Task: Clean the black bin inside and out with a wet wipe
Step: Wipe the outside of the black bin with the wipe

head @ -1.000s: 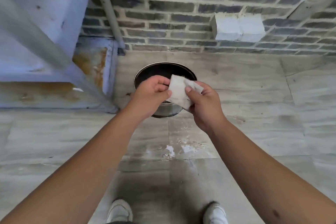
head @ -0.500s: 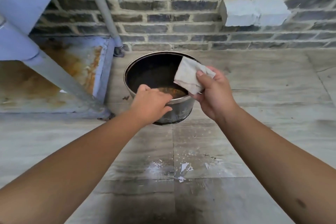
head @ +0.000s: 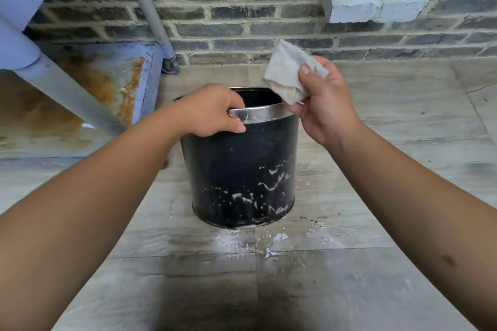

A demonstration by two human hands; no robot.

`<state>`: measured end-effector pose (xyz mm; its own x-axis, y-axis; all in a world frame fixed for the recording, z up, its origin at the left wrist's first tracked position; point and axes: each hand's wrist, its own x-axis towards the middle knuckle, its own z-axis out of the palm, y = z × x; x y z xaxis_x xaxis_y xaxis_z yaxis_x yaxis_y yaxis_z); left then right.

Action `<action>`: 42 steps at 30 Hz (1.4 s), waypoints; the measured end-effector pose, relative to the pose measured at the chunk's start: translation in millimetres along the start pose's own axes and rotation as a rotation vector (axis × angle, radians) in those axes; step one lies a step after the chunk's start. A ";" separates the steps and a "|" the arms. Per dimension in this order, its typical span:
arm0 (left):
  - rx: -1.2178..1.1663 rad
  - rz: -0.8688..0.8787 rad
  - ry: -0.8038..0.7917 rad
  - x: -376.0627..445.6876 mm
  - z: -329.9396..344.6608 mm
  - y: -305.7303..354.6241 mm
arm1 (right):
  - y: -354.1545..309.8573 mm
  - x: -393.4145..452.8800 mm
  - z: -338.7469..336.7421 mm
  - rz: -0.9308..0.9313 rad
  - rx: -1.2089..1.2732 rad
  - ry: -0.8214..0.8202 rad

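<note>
head view: the black bin [head: 242, 169] stands upright on the tiled floor [head: 376, 290] at frame centre, white smears on its lower side toward 5 o'clock. the left hand [head: 212, 113] is closed over the bin's metal rim [head: 266, 115] at 10 o'clock. the right hand [head: 322, 105] pinches a folded wet wipe [head: 290, 75], raised just above the rim at 2 o'clock, before the brick wall [head: 269, 8].

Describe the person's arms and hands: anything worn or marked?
Both forearms are bare, with no sleeves in view. No gloves, rings, watch or bands on the left hand or the right hand. Fingernails are short and unpainted. One small dark mark shows on the right forearm.
</note>
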<state>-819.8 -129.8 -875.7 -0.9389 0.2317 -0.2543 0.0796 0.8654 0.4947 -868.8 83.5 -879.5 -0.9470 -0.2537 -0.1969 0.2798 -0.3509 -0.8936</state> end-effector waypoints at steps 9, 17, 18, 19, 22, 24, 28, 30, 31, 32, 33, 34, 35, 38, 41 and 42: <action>0.051 -0.107 -0.087 55.7 16.9 -5.6 | 21.4 5.8 -18.0 0.012 -0.083 0.060; 0.041 -0.264 -0.147 111.8 48.6 -30.7 | 50.5 16.7 -51.0 -0.046 -0.270 0.201; 0.025 -0.258 -0.147 113.2 54.3 -33.9 | 54.7 18.0 -54.0 -0.063 -0.299 0.207; 0.015 -0.252 -0.147 114.1 59.8 -36.6 | 60.1 19.3 -56.9 -0.073 -0.331 0.212; 0.032 -0.242 -0.123 112.3 69.9 -41.0 | 78.1 21.3 -63.4 -0.101 -0.483 0.219; 0.028 -0.220 -0.112 99.6 74.4 -39.4 | 88.1 19.9 -66.2 -0.128 -0.568 0.192; 0.088 -0.051 -0.056 34.7 93.2 -37.2 | 103.3 21.7 -70.8 -0.124 -0.729 0.141; 0.118 0.008 -0.029 -1.6 109.2 -38.9 | 111.2 21.7 -73.1 -0.122 -0.853 0.030; 0.126 0.024 -0.023 -14.2 115.4 -39.6 | 115.3 19.4 -75.8 -0.137 -0.933 -0.060; 0.121 0.020 -0.036 -22.2 119.9 -40.1 | 121.2 16.8 -78.6 -0.151 -1.008 -0.162; 0.104 0.006 -0.060 -28.2 123.9 -42.7 | 130.8 13.0 -80.7 -0.168 -1.075 -0.262; 0.089 0.006 -0.071 -30.0 124.0 -43.4 | 135.2 8.6 -83.8 -0.196 -1.138 -0.339; 0.081 0.016 -0.076 -29.8 121.9 -45.5 | 138.2 4.9 -86.4 -0.222 -1.185 -0.388; 0.007 0.036 -0.096 -27.9 113.3 -53.7 | 141.6 0.6 -90.3 -0.266 -1.224 -0.460; -0.089 0.020 -0.095 -29.4 109.9 -57.7 | 143.4 -11.1 -93.7 -0.353 -1.296 -0.579; -0.092 0.014 -0.096 -30.0 110.1 -57.9 | 144.5 -15.9 -94.4 -0.376 -1.298 -0.615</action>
<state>-759.4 -137.9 -988.2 -0.9014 0.2885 -0.3229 0.0573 0.8186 0.5714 -828.2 121.9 -1043.6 -0.6243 -0.7808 0.0235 -0.6066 0.4656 -0.6444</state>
